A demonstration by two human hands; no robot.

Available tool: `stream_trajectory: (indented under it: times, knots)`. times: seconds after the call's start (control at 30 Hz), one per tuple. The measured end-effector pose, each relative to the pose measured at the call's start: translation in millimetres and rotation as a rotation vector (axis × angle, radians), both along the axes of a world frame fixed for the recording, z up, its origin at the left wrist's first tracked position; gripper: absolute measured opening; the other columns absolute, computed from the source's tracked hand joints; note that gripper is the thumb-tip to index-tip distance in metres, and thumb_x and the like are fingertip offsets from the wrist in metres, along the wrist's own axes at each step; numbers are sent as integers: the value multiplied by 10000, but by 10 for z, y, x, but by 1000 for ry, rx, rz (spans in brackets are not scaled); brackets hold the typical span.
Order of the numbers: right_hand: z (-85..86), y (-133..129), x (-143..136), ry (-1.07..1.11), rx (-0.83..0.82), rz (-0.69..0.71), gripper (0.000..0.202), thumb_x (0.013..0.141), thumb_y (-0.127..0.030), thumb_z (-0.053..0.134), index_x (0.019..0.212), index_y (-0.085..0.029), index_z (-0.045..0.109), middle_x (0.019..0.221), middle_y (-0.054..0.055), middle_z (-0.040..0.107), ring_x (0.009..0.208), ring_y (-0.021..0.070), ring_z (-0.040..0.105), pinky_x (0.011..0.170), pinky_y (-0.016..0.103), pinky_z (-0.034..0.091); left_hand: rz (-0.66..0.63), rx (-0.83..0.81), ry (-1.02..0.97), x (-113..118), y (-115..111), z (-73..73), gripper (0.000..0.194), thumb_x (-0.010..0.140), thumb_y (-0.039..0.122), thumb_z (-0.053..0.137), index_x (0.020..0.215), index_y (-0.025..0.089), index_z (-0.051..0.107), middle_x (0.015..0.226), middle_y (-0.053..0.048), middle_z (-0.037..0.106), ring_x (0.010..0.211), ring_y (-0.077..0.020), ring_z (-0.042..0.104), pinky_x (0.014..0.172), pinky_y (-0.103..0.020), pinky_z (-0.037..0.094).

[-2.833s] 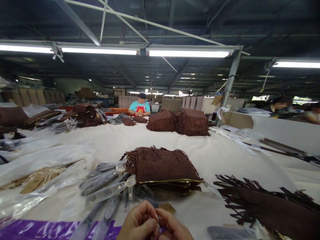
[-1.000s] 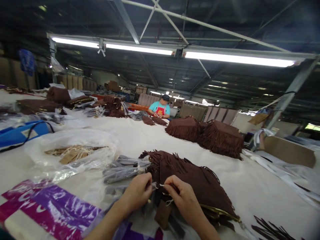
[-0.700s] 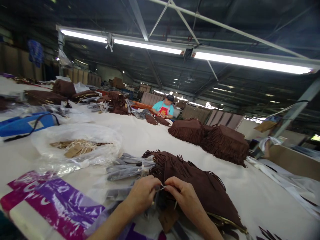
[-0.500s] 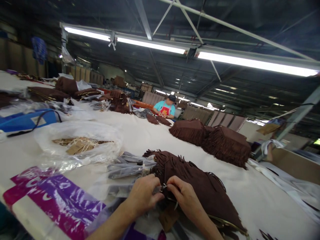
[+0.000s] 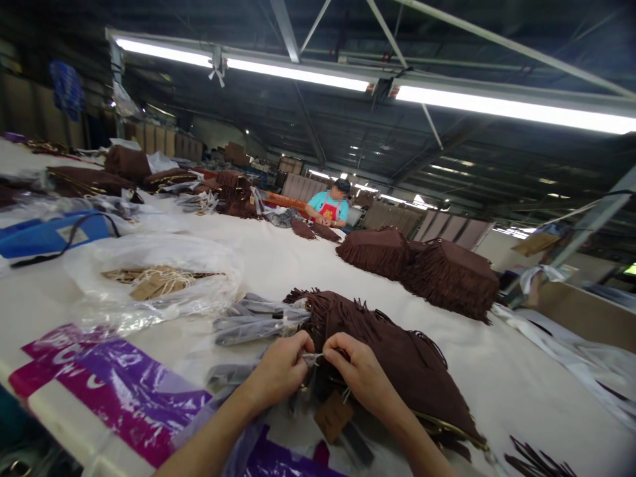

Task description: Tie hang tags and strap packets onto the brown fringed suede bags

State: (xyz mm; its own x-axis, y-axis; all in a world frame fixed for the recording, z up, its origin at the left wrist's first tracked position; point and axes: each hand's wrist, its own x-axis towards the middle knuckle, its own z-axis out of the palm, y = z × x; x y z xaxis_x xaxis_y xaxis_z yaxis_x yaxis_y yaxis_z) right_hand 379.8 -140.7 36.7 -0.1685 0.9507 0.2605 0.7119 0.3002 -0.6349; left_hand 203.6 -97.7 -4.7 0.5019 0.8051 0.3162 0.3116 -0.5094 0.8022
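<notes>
Dark brown fringed bags [image 5: 387, 351] lie in a pile at the front centre, with a gold metal edge along the near side. My left hand [image 5: 285, 364] and my right hand [image 5: 355, 368] are at the pile's left end, fingers pinched close together. A thin white string [image 5: 314, 358] runs between their fingertips. Below my right hand hangs a brown card tag [image 5: 334, 416] on a white string. Grey plastic-wrapped strips [image 5: 253, 321] stick out to the left of the pile, partly behind my left hand.
A clear plastic bag [image 5: 218, 278] holding brown tags lies left, behind purple and magenta packaging [image 5: 124, 384]. A blue item [image 5: 54, 235] is farther left. More fringed brown bags [image 5: 450, 278] stand at the right back. A person [image 5: 328, 204] is across the white table [image 5: 278, 262].
My hands have shifted slightly, and the string between them is now pulled out straighter. The brown tag shows more clearly. The whole view has tilted a little, moving the scene upward.
</notes>
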Motion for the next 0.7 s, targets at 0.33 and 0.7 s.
stream_trajectory:
  times: [0.33, 0.7]
  knots:
    - [-39, 43, 7, -218, 50, -18, 170, 860, -163, 489, 702, -197, 542, 706, 6, 583, 683, 178, 540, 630, 278, 347, 26, -94, -54, -11, 14, 16, 125, 691, 98, 436, 721, 199, 504, 643, 43, 501, 636, -143, 465, 581, -251, 279]
    - [236, 127, -42, -405, 75, 54, 183, 859, -80, 587, 708, -179, 565, 737, 0, 585, 725, 174, 557, 662, 271, 360, 88, -60, -186, -36, 21, 81, 72, 727, 173, 459, 706, 195, 524, 646, 39, 494, 643, -151, 455, 598, -264, 295]
